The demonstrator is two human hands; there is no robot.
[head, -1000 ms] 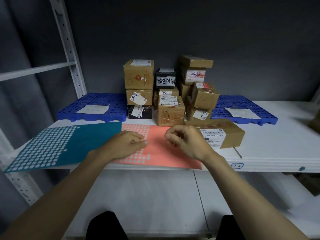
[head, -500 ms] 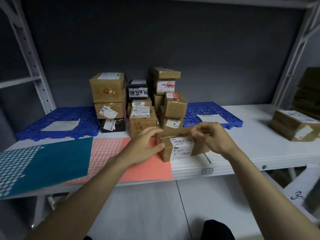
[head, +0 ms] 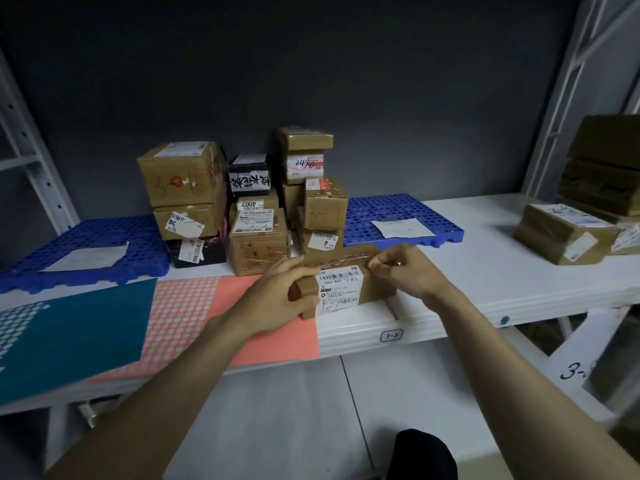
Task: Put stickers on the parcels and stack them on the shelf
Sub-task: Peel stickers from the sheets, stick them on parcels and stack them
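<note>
Nearest the camera, two bare forearms reach up to the front edge of the white shelf (head: 485,271). The left hand (head: 277,296) grips the left end of a brown parcel (head: 346,289), fingers (head: 298,268) curled over its top edge and thumb on the near face. The right hand (head: 405,271) sits at the parcel's top right edge, fingertips pinched together; what they pinch is too small to tell. The parcel lies on the shelf at centre, white barcode label facing the camera. At 9 o'clock from it lie a coral sticker sheet (head: 194,317) and, further left, a teal sticker sheet (head: 69,334). At 12 o'clock stands a stack of parcels (head: 242,202), flanked by two blue perforated pallets (head: 391,209). At 3 o'clock, well apart, more parcels (head: 564,233) rest.
</note>
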